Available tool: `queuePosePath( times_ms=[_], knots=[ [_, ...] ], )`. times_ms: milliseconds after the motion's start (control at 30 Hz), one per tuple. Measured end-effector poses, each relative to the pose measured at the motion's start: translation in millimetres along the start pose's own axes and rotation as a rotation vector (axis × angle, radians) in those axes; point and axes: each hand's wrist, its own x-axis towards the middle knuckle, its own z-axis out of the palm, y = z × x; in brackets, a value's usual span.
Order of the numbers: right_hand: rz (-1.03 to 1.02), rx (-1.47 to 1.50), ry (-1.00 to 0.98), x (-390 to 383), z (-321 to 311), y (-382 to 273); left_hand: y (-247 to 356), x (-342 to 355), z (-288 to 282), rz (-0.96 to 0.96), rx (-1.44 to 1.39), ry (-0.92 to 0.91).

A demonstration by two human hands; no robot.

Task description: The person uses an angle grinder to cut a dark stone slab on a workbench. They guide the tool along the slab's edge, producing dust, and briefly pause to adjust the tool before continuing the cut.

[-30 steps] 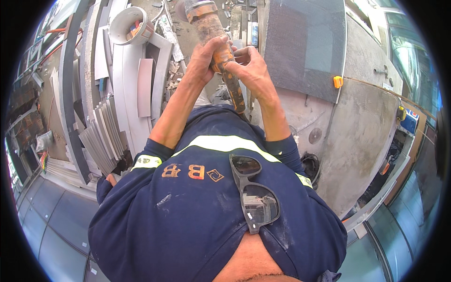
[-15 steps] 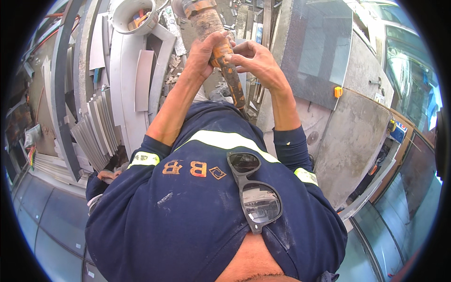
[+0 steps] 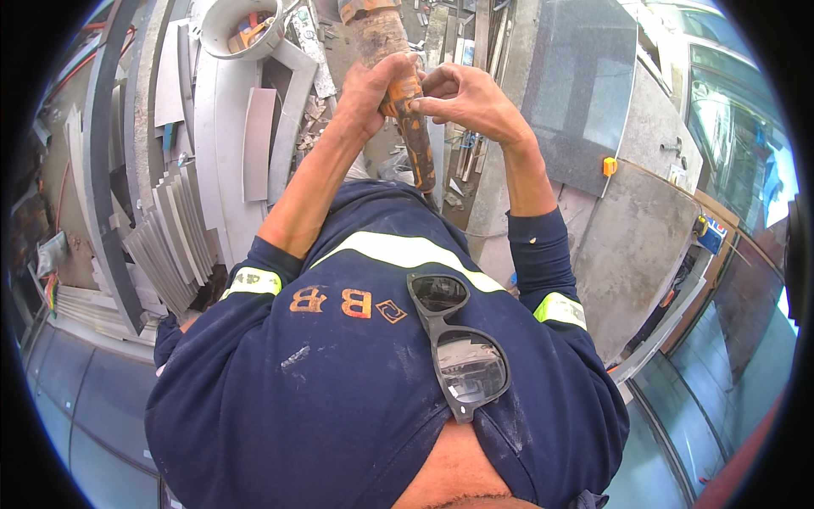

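A worn angle grinder (image 3: pixel 377 38), its grey and orange body scuffed, stands in front of me with its head at the upper edge of the view. The tail end points back toward my waist. My left hand (image 3: pixel 373 89) is wrapped round the middle of the body. On the other side, my right hand (image 3: pixel 471 102) is curled, with thumb and fingertips against the orange part of the casing. Part of its fingertips is hidden. The grinder's disc is cut off by the upper edge.
A white bucket (image 3: pixel 242 30) with tools stands at the far left, near stacked panels (image 3: pixel 174 237) and a long grey beam (image 3: pixel 102 170). Offcuts litter the floor ahead. Right are a dark slab (image 3: pixel 585 93), an orange-yellow object (image 3: pixel 610 166) and a tape measure (image 3: pixel 701 226). Sunglasses (image 3: pixel 458 339) hang at my collar.
My right forearm has swung slightly outward to the right, its fingers still at the grinder. The grinder has shifted a little upward in view. A hand seen at the left is now mostly hidden.
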Motion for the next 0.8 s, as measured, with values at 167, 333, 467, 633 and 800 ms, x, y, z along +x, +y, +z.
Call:
queuePosePath(
  times_ms=[167, 333, 467, 633, 800],
  knots=[
    [0.059, -0.115, -0.038, 10.4, 4.1, -16.2, 0.4, 2.9, -2.6, 0.071, 0.009, 0.059],
    [0.07, -0.099, -0.061, 14.9, 7.5, -16.9, 0.7, 2.4, -9.9, 0.072, 0.033, 0.069],
    [0.044, 0.038, -0.05, 16.7, 8.0, -15.4, 4.0, 6.0, -15.7, 0.05, -0.025, 0.03],
    [0.066, -0.109, -0.067, 23.5, 7.3, -17.5, 0.0, 10.8, -18.3, 0.051, -0.03, 0.057],
    [0.033, -0.14, -0.092, 35.1, 11.0, -11.6, -4.7, 12.8, -21.3, 0.048, 0.0, 0.078]
  ],
)
